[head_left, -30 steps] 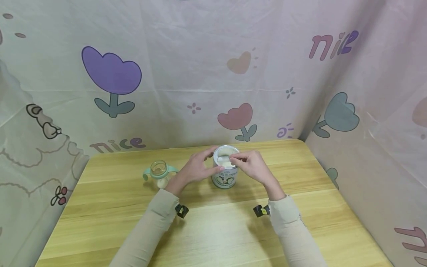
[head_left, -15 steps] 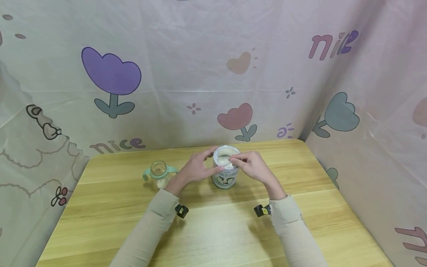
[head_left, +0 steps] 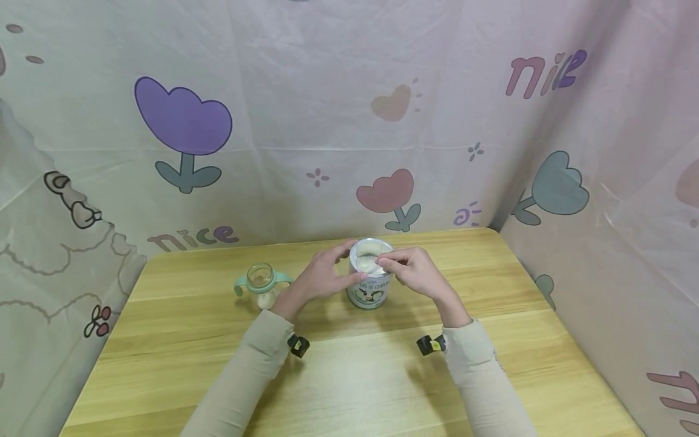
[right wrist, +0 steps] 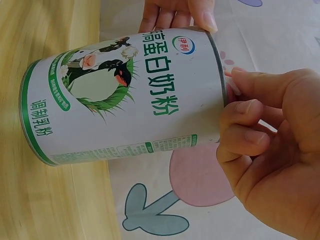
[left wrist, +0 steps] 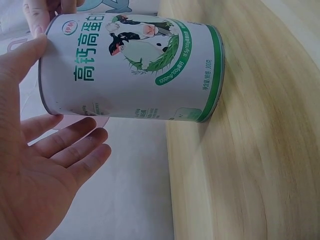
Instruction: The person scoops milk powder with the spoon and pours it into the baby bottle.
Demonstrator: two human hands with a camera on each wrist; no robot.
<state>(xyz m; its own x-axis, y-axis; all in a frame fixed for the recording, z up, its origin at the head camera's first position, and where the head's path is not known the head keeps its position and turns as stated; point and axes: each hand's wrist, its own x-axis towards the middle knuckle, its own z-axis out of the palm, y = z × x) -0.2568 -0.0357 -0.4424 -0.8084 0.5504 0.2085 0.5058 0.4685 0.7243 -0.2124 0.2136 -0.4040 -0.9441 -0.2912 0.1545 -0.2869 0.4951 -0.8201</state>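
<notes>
An opened milk powder can (head_left: 369, 295) stands upright on the table, with pale powder inside and a cow on its label. My left hand (head_left: 319, 274) holds it near the rim, thumb at the front and index finger towards the back; in the left wrist view the other fingers of that hand (left wrist: 55, 170) spread loosely beside the can (left wrist: 135, 70). At the mouth, my right hand (head_left: 413, 271) pinches a slim white scoop (right wrist: 234, 88) between thumb and fingers. Most of the scoop is hidden by the hand and rim.
Left of the can, close to my left wrist, stands a lidless baby bottle (head_left: 261, 282) with mint-green handles. Printed cloth (head_left: 306, 109) hangs behind and beside the wooden table (head_left: 355, 376).
Inside the can, the white scoop at the right fingertips has shifted and shows less of itself than a second ago. The right hand has moved very slightly; left hand and can stay put.
</notes>
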